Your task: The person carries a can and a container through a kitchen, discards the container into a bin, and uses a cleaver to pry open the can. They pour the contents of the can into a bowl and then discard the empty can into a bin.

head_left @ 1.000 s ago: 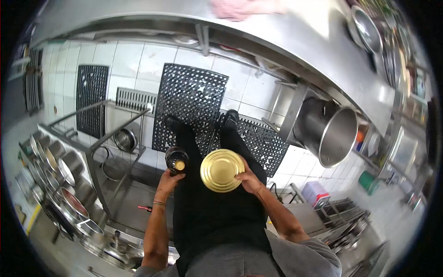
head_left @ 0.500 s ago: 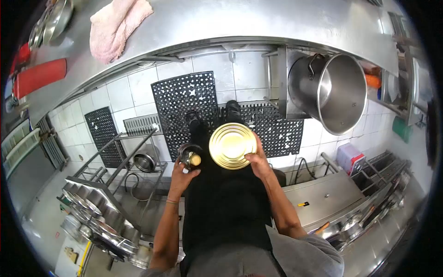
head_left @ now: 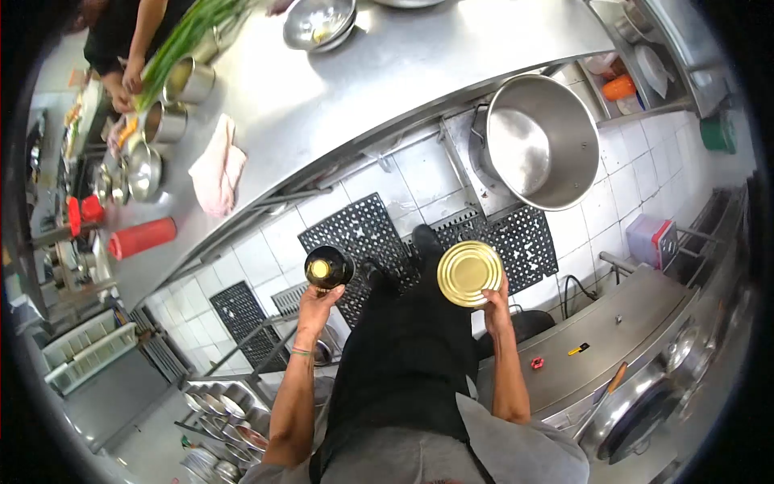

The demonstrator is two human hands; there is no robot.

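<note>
In the head view, we hold a dark bottle (head_left: 329, 269) in our left hand (head_left: 314, 310), its grip closed around the side, the gold top facing up at us. Our right hand (head_left: 498, 306) holds a gold tin (head_left: 469, 273), its grip closed at the right edge with the thumb over the ringed end. Bottle and tin are apart, both off the surface (head_left: 387, 81), out in front of its near edge. On that surface we see a pink cloth (head_left: 218, 169) by the near edge, a red cylinder (head_left: 143, 239) close to the near left corner, and metal bowls (head_left: 318, 22) farther back. A big open pot (head_left: 542, 143) sits beside the near edge, towards the right corner. At the left end, another person's hands (head_left: 127, 87) are at some green stalks (head_left: 173, 56).
</note>
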